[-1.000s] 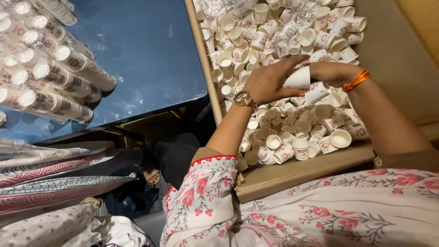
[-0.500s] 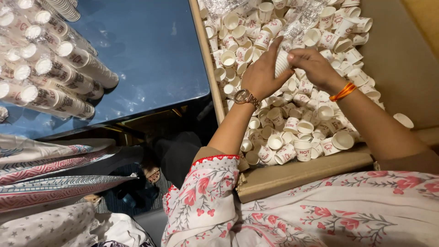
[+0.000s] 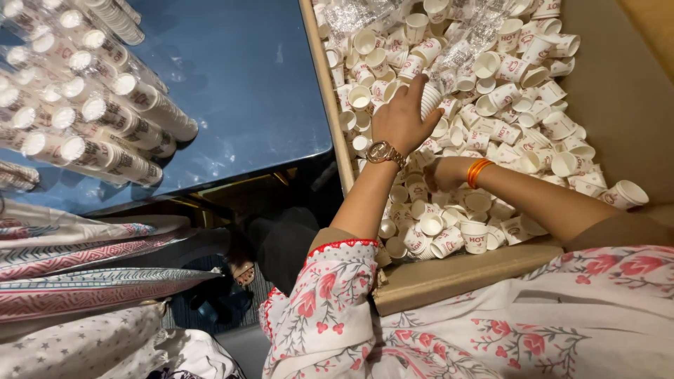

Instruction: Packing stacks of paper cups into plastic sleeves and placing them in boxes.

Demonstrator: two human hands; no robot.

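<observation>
Right hand (image 3: 439, 175) is dropping under the left wrist, grip hidden; left hand (image 3: 404, 119) is gripping a cup stack (image 3: 430, 98) over the cardboard box (image 3: 449, 274).

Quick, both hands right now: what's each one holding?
Left hand: shut on a stack of paper cups.
Right hand: mostly hidden behind the left forearm; cannot tell.

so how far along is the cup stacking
Done: many wrapped cup stacks lie on the blue table. In hand: the left hand holds a short stack of cups, while the right hand is buried among loose cups. Left: the cardboard box is still mostly full.
</observation>
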